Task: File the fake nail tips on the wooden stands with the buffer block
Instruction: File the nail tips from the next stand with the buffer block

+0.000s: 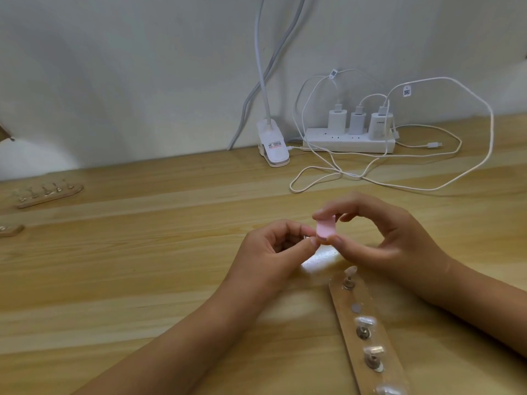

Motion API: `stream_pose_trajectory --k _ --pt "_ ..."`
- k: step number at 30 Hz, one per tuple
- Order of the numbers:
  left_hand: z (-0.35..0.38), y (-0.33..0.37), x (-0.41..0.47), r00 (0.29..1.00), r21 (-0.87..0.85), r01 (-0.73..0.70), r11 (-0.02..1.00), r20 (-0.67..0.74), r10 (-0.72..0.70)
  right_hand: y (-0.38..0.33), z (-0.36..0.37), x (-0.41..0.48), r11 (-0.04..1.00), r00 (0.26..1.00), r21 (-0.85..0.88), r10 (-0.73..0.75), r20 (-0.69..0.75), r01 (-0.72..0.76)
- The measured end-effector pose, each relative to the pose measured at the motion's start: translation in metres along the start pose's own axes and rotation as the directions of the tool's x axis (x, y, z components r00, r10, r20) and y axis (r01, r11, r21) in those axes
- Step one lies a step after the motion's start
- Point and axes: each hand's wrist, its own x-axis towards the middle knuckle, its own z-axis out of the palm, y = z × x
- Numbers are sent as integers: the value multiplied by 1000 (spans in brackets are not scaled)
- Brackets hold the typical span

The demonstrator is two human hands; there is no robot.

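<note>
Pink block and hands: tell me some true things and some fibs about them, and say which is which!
1. The right hand pinches the pink buffer block. True.
2. The left hand lies flat on the table. False: its fingers pinch a small metal piece beside the block.
3. The power strip holds one charger. False: three chargers sit in it.
4. A wooden stand lies at far left. True.
</note>
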Motion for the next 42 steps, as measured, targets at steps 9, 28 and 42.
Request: stream_pose_trajectory --k 9,28,42 --pt "-2 -1 1 1000 -36 -3 999 12 3 0 1 3 997 997 8 78 -25 -78" --pt "-3 -4 2 999 -64 -19 998 30 21 0 0 4 989 989 24 147 -16 -147" --pt "-2 -4 1 993 -14 -73 997 97 74 -5 -3 1 997 995 -43 -67 -72 64"
